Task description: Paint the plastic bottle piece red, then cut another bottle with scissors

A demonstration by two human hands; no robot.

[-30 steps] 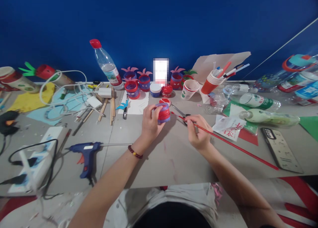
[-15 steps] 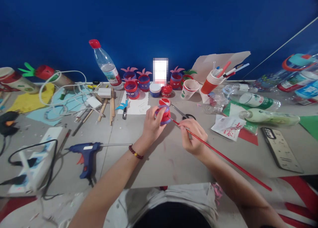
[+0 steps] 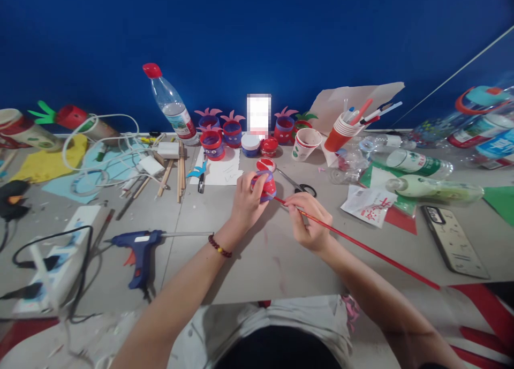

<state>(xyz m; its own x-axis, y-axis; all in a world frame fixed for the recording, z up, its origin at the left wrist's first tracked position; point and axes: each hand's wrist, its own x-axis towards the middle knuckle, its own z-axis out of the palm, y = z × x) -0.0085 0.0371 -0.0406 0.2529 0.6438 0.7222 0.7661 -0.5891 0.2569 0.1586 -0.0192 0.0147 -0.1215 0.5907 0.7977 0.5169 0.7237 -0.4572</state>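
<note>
My left hand (image 3: 249, 198) is wrapped round a small red and purple painted cup (image 3: 269, 187), which is tilted above the table. Between the fingertips of my right hand (image 3: 310, 219) is a long red paintbrush (image 3: 361, 243), its tip against the cup's lower right side. Just behind the cup lies a red-smeared round lid (image 3: 265, 165). Further back stand a jar of red paint (image 3: 269, 146) and a white-lidded jar (image 3: 251, 144). Several painted cups with leafy tops, such as a red one with eyes (image 3: 212, 145), stand along the wall.
Scissors (image 3: 301, 187) lie right of the lid, near a paper cup (image 3: 307, 145) and an orange cup of pens (image 3: 340, 136). A blue glue gun (image 3: 140, 254) and a power strip (image 3: 64, 259) are at left. Plastic bottles (image 3: 420, 164) and a phone (image 3: 455, 242) lie at right.
The brush tip has shifted down along the cup, and the brush's far end has swung upward. My right hand has moved slightly left. My left hand stays on the cup.
</note>
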